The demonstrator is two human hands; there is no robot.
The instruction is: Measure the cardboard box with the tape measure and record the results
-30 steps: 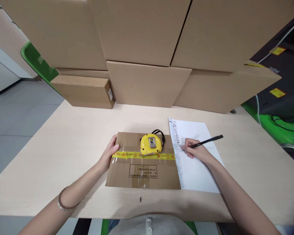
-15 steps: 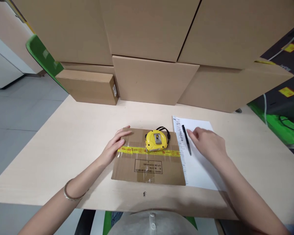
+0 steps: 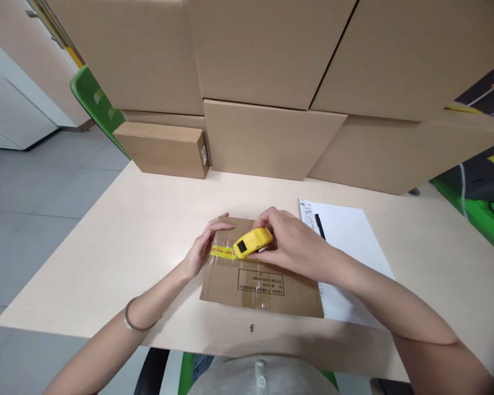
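around the flat carton (image 3: 261, 302), bare counter (image 3: 119, 247) gives a wide way in at nine o'clock, beyond the left hand (image 3: 201, 248), and a narrower lane at twelve, stopped further back by stacked boxes (image 3: 263, 55). a small box (image 3: 162, 152) blocks eleven. the left forearm bars eight; the right hand (image 3: 294, 241), wrapped round the tape measure (image 3: 253, 241), covers the carton towards one, its forearm crossing four. paper (image 3: 349, 236) at three and a pen (image 3: 319, 225) at two lie low, passable from above.

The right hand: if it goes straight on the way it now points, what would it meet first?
Likely the left hand, at the box's left edge, with the held tape measure leading. Height is unclear; it might pass above.
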